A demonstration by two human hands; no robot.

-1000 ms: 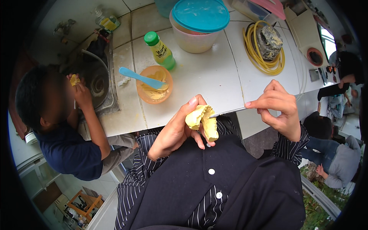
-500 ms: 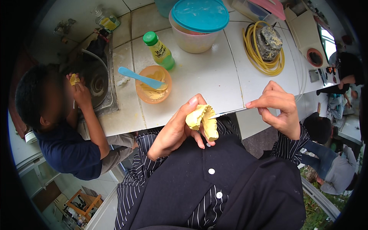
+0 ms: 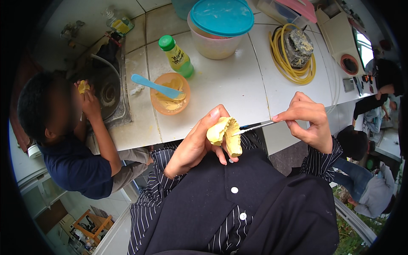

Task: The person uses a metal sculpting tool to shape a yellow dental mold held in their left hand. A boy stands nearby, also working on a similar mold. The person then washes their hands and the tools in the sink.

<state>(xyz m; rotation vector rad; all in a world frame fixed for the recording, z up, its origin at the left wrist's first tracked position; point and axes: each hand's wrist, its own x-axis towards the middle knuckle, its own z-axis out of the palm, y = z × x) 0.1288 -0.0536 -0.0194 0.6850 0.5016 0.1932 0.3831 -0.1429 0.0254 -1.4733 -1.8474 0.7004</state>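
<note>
My left hand [image 3: 191, 148] grips a pale yellow plaster dental cast [image 3: 219, 127], its horseshoe-shaped ridge turned to the right, in front of the counter edge. In my right hand [image 3: 310, 123] a slim metal tool [image 3: 259, 126] is pinched between thumb and fingers, its pale-smeared tip resting on the cast's inner side. Just beyond, on the tiled counter [image 3: 221, 89], stand an orange bowl [image 3: 163, 106] with yellow paste and a blue spatula [image 3: 146, 83], and a green-capped bottle [image 3: 178, 61].
A lidded pail [image 3: 216, 44], grey machine [image 3: 297, 46] and coiled yellow hose [image 3: 282, 70] line the back. At left, a co-worker [image 3: 72, 161] holds a yellow piece [image 3: 83, 87] by the sink [image 3: 108, 95]. Other people [image 3: 367, 187] are at far right.
The tool's tip and my right fingers have shifted very slightly, the tip a little lower on the cast. At far right, a person in grey has bent or moved downward.
</note>
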